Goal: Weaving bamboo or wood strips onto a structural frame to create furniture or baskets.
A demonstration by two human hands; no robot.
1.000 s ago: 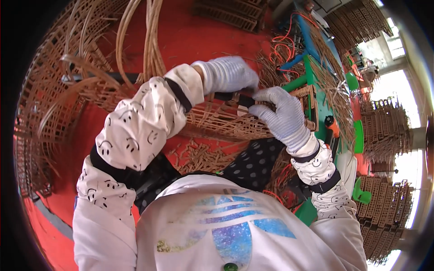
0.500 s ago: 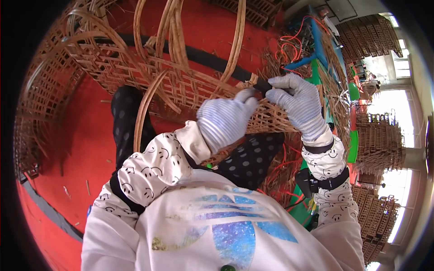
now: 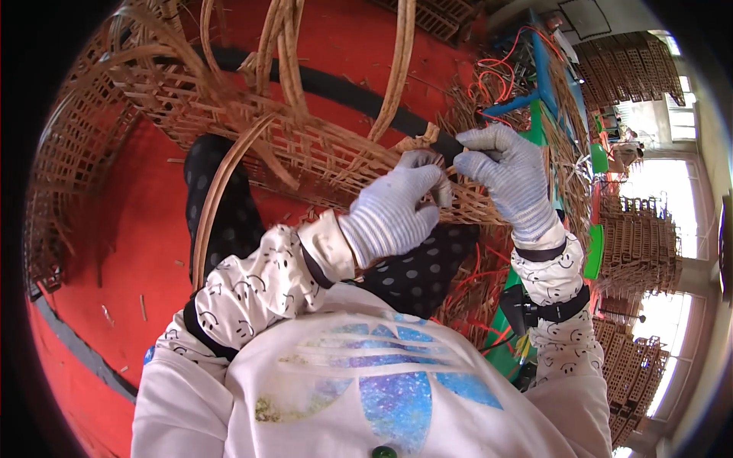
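A half-open wicker basket (image 3: 313, 153) of brown woven strips lies across my lap, with long bent strips looping up from it. My left hand (image 3: 397, 200), in a striped glove, is curled at the basket's right part, beside a pale frayed tuft (image 3: 418, 140) on its edge. My right hand (image 3: 508, 172), gloved alike, is closed in a pinch just right of it, thumb and forefinger together over the wickerwork. What either set of fingertips grips is hidden or too thin to name. One long curved strip (image 3: 217, 191) bends down toward my left forearm.
The red floor (image 3: 137, 252) carries a dark band (image 3: 343, 95) beyond the basket and scattered scraps. At right stand a blue-and-green bench (image 3: 544, 84) heaped with loose strips, an orange cable (image 3: 500, 80), and stacks of brown lattice crates (image 3: 640, 244).
My left hand has drawn slightly down and right and turned, its thumb lower. The right hand has barely moved. The loops and the long strip by my left forearm have shifted left.
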